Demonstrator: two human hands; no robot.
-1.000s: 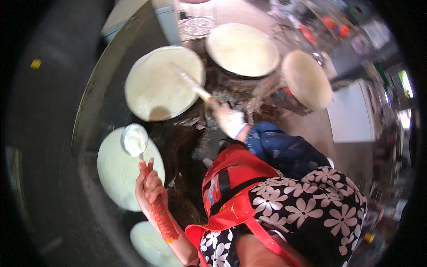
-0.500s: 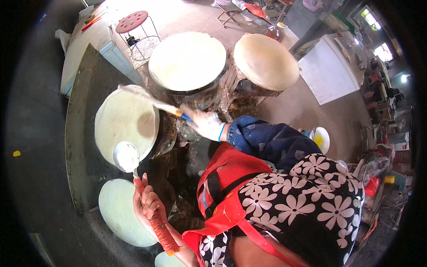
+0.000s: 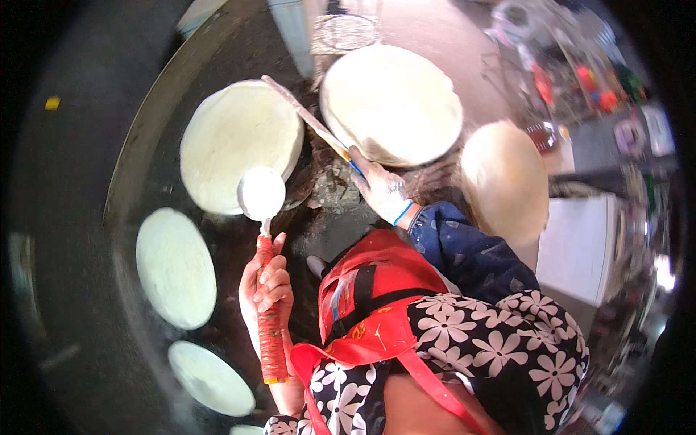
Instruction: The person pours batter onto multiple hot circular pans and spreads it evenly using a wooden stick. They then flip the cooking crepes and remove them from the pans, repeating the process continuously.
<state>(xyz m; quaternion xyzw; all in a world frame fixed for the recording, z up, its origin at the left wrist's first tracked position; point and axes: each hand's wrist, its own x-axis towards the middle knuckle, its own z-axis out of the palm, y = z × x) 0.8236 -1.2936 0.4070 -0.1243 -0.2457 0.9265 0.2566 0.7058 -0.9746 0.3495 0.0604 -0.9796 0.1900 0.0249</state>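
My left hand is closed round the red-wrapped handle of a ladle, whose bowl looks bright white, as if coated or filled with batter. The bowl overlaps the near right edge of a pale round pancake on a raised round griddle. A white glove covers my right hand, which grips a long flat wooden spatula with a blue and yellow band near the grip. The spatula's far end reaches the pancake's upper right rim. Beyond it is another pale round pancake, brightly lit.
A tan round sheet covers another griddle on the right. Two more pale rounds, one at left and one below it, lie near the dark curved wall. A white cabinet and cluttered shelving stand at right.
The view has turned, so the griddles sit farther right and the left rounds show higher. The spatula has shifted from across the left pancake to its upper right rim. Both hands keep their tools.
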